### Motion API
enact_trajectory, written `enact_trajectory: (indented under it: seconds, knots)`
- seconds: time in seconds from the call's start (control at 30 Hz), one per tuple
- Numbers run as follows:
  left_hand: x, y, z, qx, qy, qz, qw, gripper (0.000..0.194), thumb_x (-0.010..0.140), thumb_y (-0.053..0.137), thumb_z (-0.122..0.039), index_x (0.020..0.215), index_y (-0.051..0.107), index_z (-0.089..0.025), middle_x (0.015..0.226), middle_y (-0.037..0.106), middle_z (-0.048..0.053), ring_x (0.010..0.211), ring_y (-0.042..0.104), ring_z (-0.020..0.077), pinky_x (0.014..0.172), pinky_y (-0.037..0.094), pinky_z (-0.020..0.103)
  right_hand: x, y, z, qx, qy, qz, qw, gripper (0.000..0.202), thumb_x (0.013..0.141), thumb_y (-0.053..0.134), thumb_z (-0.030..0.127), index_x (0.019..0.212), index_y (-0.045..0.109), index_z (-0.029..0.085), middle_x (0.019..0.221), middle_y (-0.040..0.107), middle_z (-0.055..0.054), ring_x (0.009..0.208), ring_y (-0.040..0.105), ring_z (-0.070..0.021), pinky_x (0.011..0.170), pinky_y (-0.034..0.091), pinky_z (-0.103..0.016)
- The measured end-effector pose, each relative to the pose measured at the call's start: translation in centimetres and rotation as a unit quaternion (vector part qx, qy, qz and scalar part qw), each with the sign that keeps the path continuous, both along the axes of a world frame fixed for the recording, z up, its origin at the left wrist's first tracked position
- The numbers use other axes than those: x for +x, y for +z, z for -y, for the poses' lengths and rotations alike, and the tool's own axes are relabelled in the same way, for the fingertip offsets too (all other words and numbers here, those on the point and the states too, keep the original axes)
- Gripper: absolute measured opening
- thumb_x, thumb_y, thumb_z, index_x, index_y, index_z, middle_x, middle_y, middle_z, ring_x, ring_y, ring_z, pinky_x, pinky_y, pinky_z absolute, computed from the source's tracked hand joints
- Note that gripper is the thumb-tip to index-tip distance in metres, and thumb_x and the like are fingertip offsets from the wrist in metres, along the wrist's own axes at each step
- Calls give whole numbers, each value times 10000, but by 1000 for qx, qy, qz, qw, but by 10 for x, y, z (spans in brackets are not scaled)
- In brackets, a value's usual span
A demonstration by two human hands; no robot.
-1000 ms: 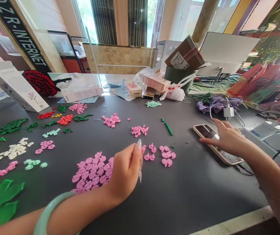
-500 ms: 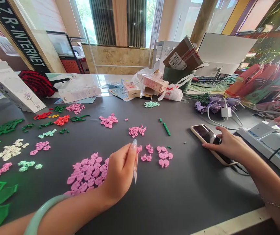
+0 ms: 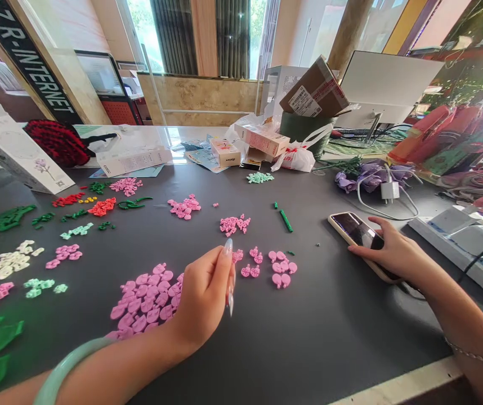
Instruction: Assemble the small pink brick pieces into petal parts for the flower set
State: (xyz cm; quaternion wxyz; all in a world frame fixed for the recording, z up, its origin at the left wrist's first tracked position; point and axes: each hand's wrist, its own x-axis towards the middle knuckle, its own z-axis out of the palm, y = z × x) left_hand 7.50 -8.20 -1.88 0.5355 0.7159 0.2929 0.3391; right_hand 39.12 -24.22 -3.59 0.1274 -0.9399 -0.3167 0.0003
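My left hand (image 3: 208,292) is closed above the table, thumb pressed along the curled fingers. What it holds, if anything, is hidden. Beneath and left of it lies a large pile of pink petal-shaped pieces (image 3: 145,301). Just past its thumb are small pink assembled pieces (image 3: 255,255), and right of those sit round pink pieces (image 3: 281,281). Over at the right, my right hand (image 3: 393,250) grips a smartphone (image 3: 353,226) in a light case, thumb on its near edge and fingers across the far side. The phone rests on the table with its screen dark.
Sorted piles spread leftward: cream pieces (image 3: 13,261), red pieces (image 3: 102,207) and green leaves (image 3: 5,219). A green stick (image 3: 286,221) lies mid-table. A power strip (image 3: 465,253), white charger (image 3: 390,191) and purple flowers (image 3: 368,175) are at right; boxes (image 3: 262,139) stand behind.
The view has shifted slightly, so things appear a little further left. Both hands keep nearly the same poses, the right still at the phone.
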Motion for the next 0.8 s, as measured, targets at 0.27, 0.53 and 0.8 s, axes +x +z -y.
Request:
enact_trajectory:
  seconds: [0.27, 0.53, 0.8]
  knots:
    - [2, 0, 0, -4, -4, -6, 1000, 401, 922, 351, -351, 550, 374, -200, 444, 371, -60, 386, 393, 80, 378, 378, 186, -6, 6, -3, -6, -23, -19, 1000, 874, 641, 571, 600, 1369, 327, 183, 1182, 597, -188, 1102, 542, -408, 899, 432, -468]
    - [0, 2, 1, -2, -4, -10, 1000, 403, 920, 349, -350, 548, 373, -199, 443, 368, -58, 392, 390, 81, 385, 375, 188, -5, 5, -1, -5, -13, -16, 1000, 837, 645, 561, 607, 1343, 349, 196, 1146, 613, -178, 1081, 552, -409, 878, 439, -475]
    - [0, 1, 1, -1, -5, -15, 1000, 403, 923, 347, -348, 550, 370, -200, 445, 369, -57, 397, 388, 83, 390, 372, 190, -8, 6, -1, 0, -14, -19, 1000, 771, 642, 554, 625, 1279, 403, 218, 1136, 606, -178, 1095, 536, -412, 880, 434, -489]
